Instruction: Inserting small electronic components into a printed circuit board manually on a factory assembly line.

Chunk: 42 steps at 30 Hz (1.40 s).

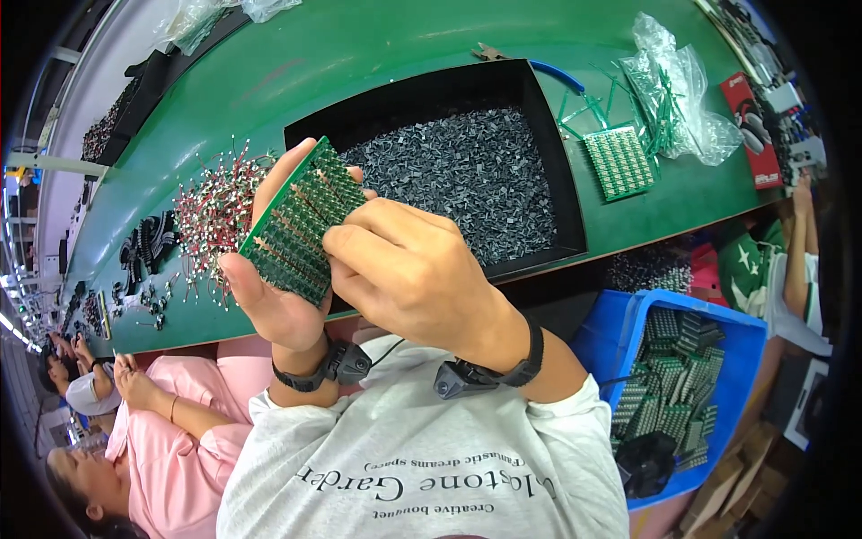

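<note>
Left hand (292,316): gripping a green circuit board panel (301,225), thumb on the near-left edge, fingers wrapped behind and showing past the far edges. Panel is tilted, lifted clear of the desk (377,40), populated face toward the right hand (409,260).

Right hand: fingers curled in, thumb and index tips at the panel's right-hand edge. Can't tell whether anything is pinched there; the fingertips hide it.

Just beyond the right hand: black tray (577,211), full of small dark parts (458,171). Panel overlaps the tray's left side in view, so does the right hand at its near edge.

Left of and behind the left hand: heap of red-wired pieces (214,207). Further left, black strips (148,241).

Far right of the right hand, past the tray: second board panel (620,162) lying on the desk, clear plastic bag (669,99) just beyond, red box (752,130) further right. Cutters with a blue handle (558,75) behind the tray.

Lower right of the right hand, off the desk: blue tub (743,346) with piled green boards (669,377).
</note>
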Each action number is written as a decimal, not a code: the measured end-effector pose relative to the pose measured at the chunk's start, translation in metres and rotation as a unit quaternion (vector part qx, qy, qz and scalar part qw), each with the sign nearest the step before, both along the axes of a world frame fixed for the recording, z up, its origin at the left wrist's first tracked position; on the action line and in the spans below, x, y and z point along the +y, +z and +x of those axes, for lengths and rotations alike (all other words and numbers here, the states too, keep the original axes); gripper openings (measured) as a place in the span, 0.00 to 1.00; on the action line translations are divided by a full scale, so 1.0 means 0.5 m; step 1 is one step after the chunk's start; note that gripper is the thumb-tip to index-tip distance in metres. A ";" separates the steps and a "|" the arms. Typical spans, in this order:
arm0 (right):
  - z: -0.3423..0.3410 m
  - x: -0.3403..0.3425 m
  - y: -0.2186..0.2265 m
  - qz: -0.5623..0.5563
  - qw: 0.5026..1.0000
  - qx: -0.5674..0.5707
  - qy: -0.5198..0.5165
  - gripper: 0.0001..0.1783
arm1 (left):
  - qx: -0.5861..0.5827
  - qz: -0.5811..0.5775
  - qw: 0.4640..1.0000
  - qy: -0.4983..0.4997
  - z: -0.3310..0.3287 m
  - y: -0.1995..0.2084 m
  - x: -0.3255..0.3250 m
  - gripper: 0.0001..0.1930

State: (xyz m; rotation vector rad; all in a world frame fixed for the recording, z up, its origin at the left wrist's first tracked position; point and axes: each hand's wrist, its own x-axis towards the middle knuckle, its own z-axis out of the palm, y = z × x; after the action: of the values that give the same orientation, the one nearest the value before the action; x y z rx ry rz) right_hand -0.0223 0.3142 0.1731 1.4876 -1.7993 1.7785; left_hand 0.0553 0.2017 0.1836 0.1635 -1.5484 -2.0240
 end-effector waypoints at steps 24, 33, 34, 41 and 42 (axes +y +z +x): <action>0.000 0.018 -0.001 0.049 0.998 0.026 -0.009 0.16 | 0.025 0.056 0.998 0.011 -0.008 0.005 -0.013 0.56; 0.007 0.008 -0.001 0.051 0.999 0.001 0.010 0.13 | 0.033 0.076 0.996 -0.033 0.002 0.002 -0.019 0.57; 0.001 0.009 0.000 0.030 0.999 0.004 0.016 0.13 | 0.033 0.075 0.996 -0.032 0.002 0.002 -0.017 0.57; -0.034 0.049 0.012 0.017 0.999 -0.019 -0.036 0.11 | 0.047 0.061 0.997 -0.022 0.005 -0.004 -0.024 0.56; -0.039 0.050 0.009 0.017 0.999 -0.022 -0.046 0.11 | 0.046 0.061 0.997 -0.023 0.006 -0.004 -0.024 0.56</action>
State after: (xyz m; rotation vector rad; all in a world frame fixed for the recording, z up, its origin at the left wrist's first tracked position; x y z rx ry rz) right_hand -0.0417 0.3391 0.1774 1.3659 -1.8955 1.7579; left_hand 0.0581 0.1897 0.1816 0.0802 -1.3840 -2.1328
